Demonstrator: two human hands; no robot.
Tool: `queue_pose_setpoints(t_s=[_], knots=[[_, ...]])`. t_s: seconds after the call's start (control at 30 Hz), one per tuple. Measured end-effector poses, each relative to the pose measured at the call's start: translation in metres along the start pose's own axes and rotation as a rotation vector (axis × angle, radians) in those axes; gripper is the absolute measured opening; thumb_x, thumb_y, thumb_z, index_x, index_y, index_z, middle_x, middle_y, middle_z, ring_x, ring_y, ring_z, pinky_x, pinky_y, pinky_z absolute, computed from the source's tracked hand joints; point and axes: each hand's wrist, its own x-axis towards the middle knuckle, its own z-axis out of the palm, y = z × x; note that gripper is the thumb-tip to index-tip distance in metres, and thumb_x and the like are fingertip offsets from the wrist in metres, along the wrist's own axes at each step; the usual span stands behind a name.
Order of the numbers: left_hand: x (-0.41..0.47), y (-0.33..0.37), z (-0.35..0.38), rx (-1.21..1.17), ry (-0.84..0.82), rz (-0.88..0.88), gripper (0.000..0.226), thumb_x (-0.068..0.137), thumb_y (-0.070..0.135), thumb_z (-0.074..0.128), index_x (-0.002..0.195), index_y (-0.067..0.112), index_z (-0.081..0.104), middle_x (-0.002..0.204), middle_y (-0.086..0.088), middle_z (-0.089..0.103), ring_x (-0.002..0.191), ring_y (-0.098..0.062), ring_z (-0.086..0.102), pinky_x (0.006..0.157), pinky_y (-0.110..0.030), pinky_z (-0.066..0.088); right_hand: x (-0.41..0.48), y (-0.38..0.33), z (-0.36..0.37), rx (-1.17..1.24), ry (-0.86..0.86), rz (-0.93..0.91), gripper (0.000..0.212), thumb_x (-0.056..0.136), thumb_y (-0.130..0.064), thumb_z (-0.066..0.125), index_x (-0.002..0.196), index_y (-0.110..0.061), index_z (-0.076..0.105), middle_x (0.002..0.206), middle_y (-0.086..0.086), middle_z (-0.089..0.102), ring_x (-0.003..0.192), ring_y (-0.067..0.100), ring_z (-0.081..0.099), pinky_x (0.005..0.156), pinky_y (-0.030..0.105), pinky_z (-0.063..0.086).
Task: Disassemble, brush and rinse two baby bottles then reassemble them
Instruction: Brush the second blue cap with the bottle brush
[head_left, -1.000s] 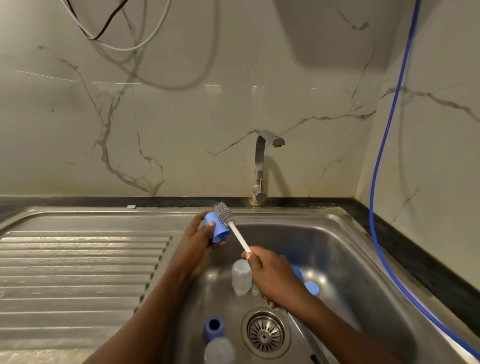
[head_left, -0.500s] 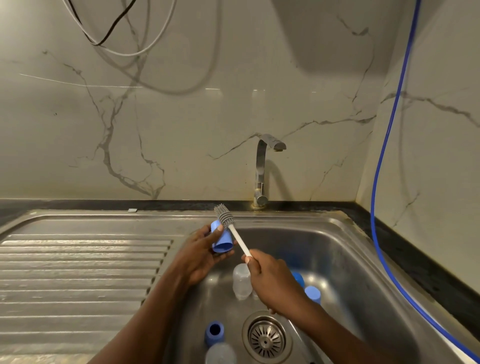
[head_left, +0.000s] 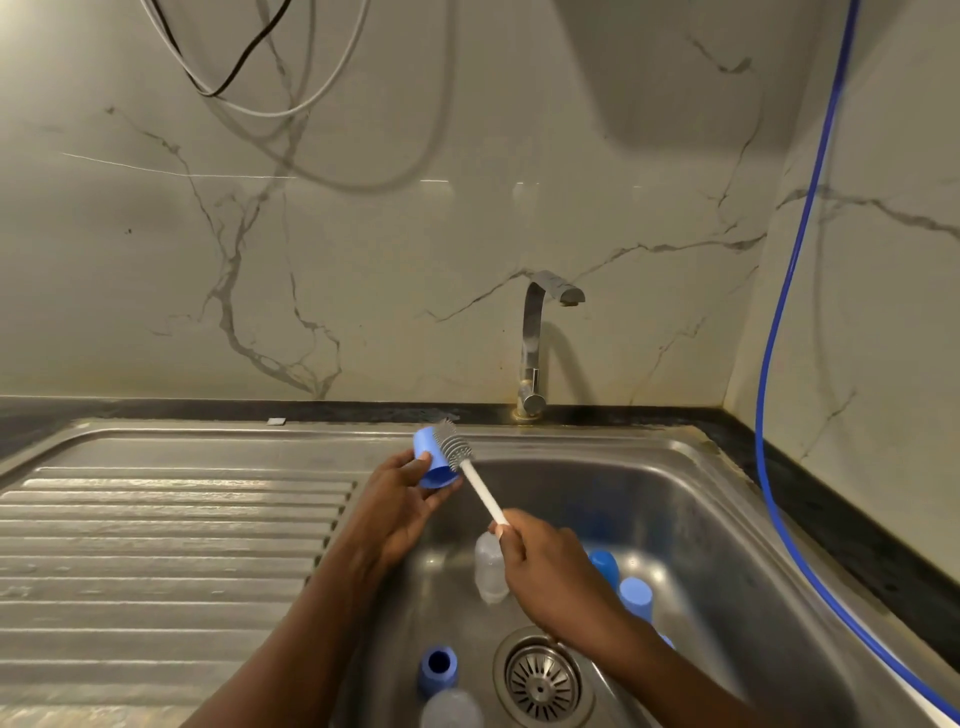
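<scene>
We see a blue cap (head_left: 434, 465) held up over the back left corner of the sink (head_left: 691, 499), just where the basin meets the draining board (head_left: 171, 545). The left hand (head_left: 400, 509) grips it, its fingers (head_left: 415, 462) curled round the cap's near side. The brush (head_left: 453, 446) lies with its grey bristle head against the right side of the cap, and its white handle slants down to the right. The right hand (head_left: 550, 577) holds the low end of that handle, fingers closed round it with the fingertips pinching the stem. We cannot tell whether the cap carries any marking.

Below the hands, in the basin, a clear bottle (head_left: 490, 569) lies on the steel floor, its top partly hidden by the right hand. To its right we see two more blue pieces (head_left: 636, 597), one half covered by the right wrist. Near the front edge a blue collar (head_left: 438, 670) stands with its round hole facing up, and touching its near side is a second clear bottle (head_left: 451, 709), cut off by the frame. We cannot read any print on either bottle. The drain (head_left: 543, 680) sits just right of the collar, and the right forearm crosses over its right rim.

A steel tap (head_left: 535, 348) rises behind the basin, its spout turned right. The sink is set in a dark table (head_left: 831, 519) under a veined marble wall (head_left: 363, 260). A blue hose (head_left: 779, 312) runs down the right wall and along the table, and white and black cables (head_left: 249, 78) loop at the top left.
</scene>
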Motion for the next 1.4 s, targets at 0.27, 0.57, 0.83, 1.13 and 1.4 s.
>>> queue_pose_setpoints(t_s=[0.27,0.57,0.83,1.13,1.4], knots=[[-0.006,-0.012,0.014,0.142,-0.055,-0.098,0.045,0.094,0.025,0.059,0.13,0.0,0.05,0.121,-0.024,0.06,0.103,-0.034,0.064,0.082,-0.044,0.058,0.002,0.001,-0.014,0.194,0.004,0.042,0.028,0.104,-0.036,0.032,0.115,-0.026,0.056,0.088,0.0,0.059,0.063,0.012,0.053,0.046,0.022,0.043],[0.001,-0.003,0.0,0.009,0.133,0.025,0.042,0.096,0.02,0.057,0.13,-0.002,0.047,0.124,-0.024,0.061,0.108,-0.035,0.064,0.073,-0.037,0.061,-0.002,0.006,0.004,0.028,-0.034,0.014,0.028,0.102,-0.037,0.03,0.109,-0.023,0.054,0.098,0.008,0.062,0.093,0.027,0.058,0.08,0.036,0.047],[-0.004,-0.008,0.007,0.086,-0.042,-0.058,0.047,0.098,0.024,0.053,0.138,0.001,0.045,0.13,-0.026,0.058,0.098,-0.03,0.069,0.078,-0.047,0.058,0.002,0.005,-0.008,0.125,0.017,0.024,0.028,0.104,-0.033,0.032,0.113,-0.025,0.057,0.089,-0.002,0.058,0.073,0.014,0.055,0.057,0.024,0.041],[-0.001,-0.009,0.009,0.248,0.004,-0.017,0.052,0.078,0.03,0.068,0.115,-0.005,0.059,0.114,-0.023,0.062,0.093,-0.026,0.064,0.076,-0.037,0.058,0.0,-0.001,-0.002,0.08,0.005,-0.015,0.031,0.105,-0.034,0.03,0.118,-0.023,0.055,0.104,0.005,0.063,0.095,0.022,0.057,0.075,0.032,0.042],[0.0,0.001,-0.007,0.004,0.115,-0.037,0.046,0.097,0.015,0.056,0.137,-0.004,0.043,0.128,-0.026,0.059,0.105,-0.035,0.066,0.073,-0.038,0.062,-0.004,0.001,0.006,0.055,-0.073,0.015,0.031,0.103,-0.036,0.029,0.115,-0.025,0.056,0.107,0.006,0.061,0.095,0.021,0.058,0.082,0.033,0.047]])
